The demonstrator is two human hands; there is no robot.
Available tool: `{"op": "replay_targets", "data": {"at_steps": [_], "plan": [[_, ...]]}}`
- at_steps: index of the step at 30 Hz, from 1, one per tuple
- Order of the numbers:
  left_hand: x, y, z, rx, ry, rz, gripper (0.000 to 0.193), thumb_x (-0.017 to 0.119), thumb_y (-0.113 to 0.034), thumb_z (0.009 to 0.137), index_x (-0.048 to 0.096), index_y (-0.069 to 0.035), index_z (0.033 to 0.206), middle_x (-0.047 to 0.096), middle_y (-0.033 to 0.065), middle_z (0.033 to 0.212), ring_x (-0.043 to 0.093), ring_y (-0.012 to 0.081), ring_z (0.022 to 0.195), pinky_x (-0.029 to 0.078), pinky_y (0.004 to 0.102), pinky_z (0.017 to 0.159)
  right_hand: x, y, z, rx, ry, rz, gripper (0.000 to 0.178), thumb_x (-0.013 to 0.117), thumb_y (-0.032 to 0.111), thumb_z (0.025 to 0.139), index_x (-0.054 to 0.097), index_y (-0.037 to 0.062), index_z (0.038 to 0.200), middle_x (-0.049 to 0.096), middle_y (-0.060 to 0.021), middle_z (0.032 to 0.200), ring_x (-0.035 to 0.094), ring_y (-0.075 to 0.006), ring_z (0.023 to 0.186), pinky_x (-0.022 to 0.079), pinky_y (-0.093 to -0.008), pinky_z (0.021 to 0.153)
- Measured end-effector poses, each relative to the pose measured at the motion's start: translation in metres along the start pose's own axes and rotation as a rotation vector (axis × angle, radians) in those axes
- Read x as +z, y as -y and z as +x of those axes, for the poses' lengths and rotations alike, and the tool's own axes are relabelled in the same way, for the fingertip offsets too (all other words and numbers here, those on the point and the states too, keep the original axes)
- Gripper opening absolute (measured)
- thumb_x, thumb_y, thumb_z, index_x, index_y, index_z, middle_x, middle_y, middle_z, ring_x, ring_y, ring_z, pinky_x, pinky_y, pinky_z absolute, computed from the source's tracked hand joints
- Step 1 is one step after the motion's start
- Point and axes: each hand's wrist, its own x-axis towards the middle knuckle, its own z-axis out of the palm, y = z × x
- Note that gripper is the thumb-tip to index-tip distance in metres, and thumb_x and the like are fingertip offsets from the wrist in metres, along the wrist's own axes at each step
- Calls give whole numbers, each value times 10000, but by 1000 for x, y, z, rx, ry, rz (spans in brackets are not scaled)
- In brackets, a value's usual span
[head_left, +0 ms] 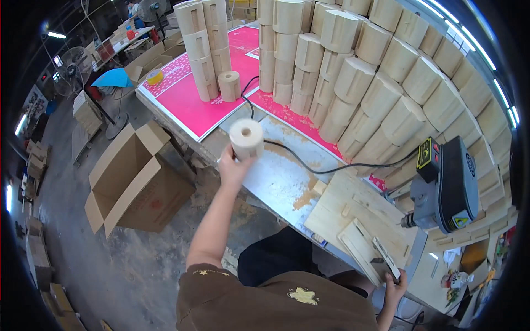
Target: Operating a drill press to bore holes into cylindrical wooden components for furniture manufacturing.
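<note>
The long workbench [265, 179] has a pale top with light-brown sawdust [305, 199] sprinkled on it, a bendy black cord [309, 166] lying across it, and bright pink sheets [186, 114] at its left end and back. Tall stacks of round wooden blocks [353, 77] and a yellow tape roll [154, 76] sit on the pink. A flat plywood board [332, 212] lies toward the right, with a wooden jig [359, 245] on top.
</note>
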Motion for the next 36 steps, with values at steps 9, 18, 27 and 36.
{"op": "replay_targets", "data": {"at_steps": [9, 18, 27, 36], "plan": [[20, 12, 231, 51, -340, 102, 563, 827, -264, 581, 619, 47, 1003, 679, 161, 918, 661, 228, 831, 514, 333, 726, -2, 2, -7, 107, 2, -21, 259, 721, 177, 710, 546, 19, 819, 504, -13, 751, 461, -112, 701, 370, -243, 623], [57, 33, 296, -96, -357, 312, 591, 828, -283, 562, 589, -15, 1032, 666, 170, 957, 640, 326, 912, 485, 406, 836, 5, 26, -9, 176, -77, -27, 279, 738, 208, 701, 556, 20, 800, 519, -13, 723, 471, -108, 680, 370, -245, 621], [73, 19, 288, -129, -589, 505, 881, 822, -356, 629, 387, 109, 1237, 460, 258, 1252, 453, 372, 1176, 384, 406, 974, 10, 34, -9, 192, -88, -20, 294, 746, 181, 655, 572, 1, 811, 533, -28, 724, 499, -123, 686, 398, -268, 635], [183, -204, 192, 442, -16, -172, 1001, 823, -345, 616, 259, 16, 1359, 409, 231, 1307, 404, 347, 1220, 340, 411, 1015, 9, 39, -5, 197, -88, 32, 206, 707, 117, 643, 598, 4, 778, 553, -49, 722, 544, -153, 691, 421, -288, 628]]}}
